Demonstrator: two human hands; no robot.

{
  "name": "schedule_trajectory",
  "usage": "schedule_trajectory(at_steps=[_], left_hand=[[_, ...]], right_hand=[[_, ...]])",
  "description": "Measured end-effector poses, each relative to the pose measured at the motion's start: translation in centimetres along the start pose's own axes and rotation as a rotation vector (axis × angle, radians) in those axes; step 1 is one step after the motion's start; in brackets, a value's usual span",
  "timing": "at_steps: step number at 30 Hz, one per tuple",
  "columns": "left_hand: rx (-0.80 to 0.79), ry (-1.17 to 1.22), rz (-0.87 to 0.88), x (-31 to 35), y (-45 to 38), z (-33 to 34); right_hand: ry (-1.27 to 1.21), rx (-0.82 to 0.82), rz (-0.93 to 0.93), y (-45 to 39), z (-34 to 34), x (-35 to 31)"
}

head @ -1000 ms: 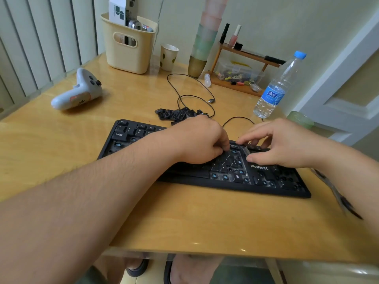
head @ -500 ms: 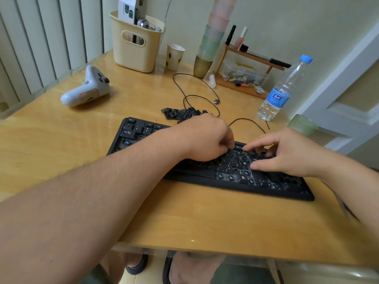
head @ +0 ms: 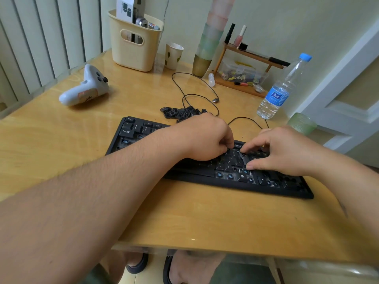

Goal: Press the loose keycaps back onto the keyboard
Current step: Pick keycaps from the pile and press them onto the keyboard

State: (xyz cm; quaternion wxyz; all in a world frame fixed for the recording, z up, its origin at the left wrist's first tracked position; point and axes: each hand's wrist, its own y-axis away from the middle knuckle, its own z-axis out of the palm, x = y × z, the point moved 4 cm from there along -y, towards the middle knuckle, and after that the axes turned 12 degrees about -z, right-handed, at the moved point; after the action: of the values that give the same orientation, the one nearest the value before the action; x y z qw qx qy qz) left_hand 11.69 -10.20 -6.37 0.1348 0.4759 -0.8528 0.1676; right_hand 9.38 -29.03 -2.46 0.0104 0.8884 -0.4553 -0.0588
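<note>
Both hands work at the middle of the keyboard [head: 143,132]. The left hand [head: 205,138] has curled fingers, the right hand [head: 283,150] fingers are nearly straight and press a keycap; whether either holds one I cannot tell. Loose keycaps [head: 180,112] lie at 12 o'clock on the worktop [head: 61,156]. Next, I judge: a firm straight push.

A home room: nail polish [head: 239,37], stacked cups [head: 211,35], wooden table [head: 184,218].

Black keyboard [head: 184,177] with white legends, blue switch stems showing; black keycap pile [head: 181,112]. Honey-yellow wood-grain table [head: 205,218]. White controller [head: 84,89], cream basket [head: 133,48], white cup [head: 173,55] (leaf print), clear bottle [head: 282,89] with blue cap and label.
</note>
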Motion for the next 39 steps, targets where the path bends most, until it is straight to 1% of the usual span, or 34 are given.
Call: schedule_trajectory(at_steps=[3, 6, 8, 10, 13, 20, 32, 39], left_hand=[[0.003, -0.005, 0.000, 0.0, 0.0, -0.1], [-0.001, -0.008, -0.006, 0.1, 0.0, 0.0], [-0.007, -0.008, -0.009, 0.1, 0.0, 0.0], [-0.011, -0.005, -0.007, 0.1, 0.0, 0.1], [-0.014, -0.003, -0.010, 0.1, 0.0, 0.2], [-0.021, 0.004, -0.008, 0.2, 0.0, 0.1], [0.007, 0.000, 0.013, 0.6, -0.1, 0.6], [0.039, -0.035, 0.069, 1.2, 0.0, 0.7]], right_hand=[[0.021, -0.030, 0.001, -0.2, 0.2, 0.3], [0.071, -0.062, -0.020, -0.4, 0.4, 0.6], [0.062, -0.062, -0.053, -0.7, 0.5, 0.5], [0.016, -0.040, -0.081, -0.9, 0.8, 0.3], [-0.020, 0.020, -0.075, -1.0, 1.0, 0.3], [-0.023, 0.140, -0.059, 0.2, 1.4, 1.4], [-0.045, 0.190, -0.105, 0.4, 2.0, 1.2], [0.054, 0.132, -0.175, -0.2, 1.5, 0.5]])
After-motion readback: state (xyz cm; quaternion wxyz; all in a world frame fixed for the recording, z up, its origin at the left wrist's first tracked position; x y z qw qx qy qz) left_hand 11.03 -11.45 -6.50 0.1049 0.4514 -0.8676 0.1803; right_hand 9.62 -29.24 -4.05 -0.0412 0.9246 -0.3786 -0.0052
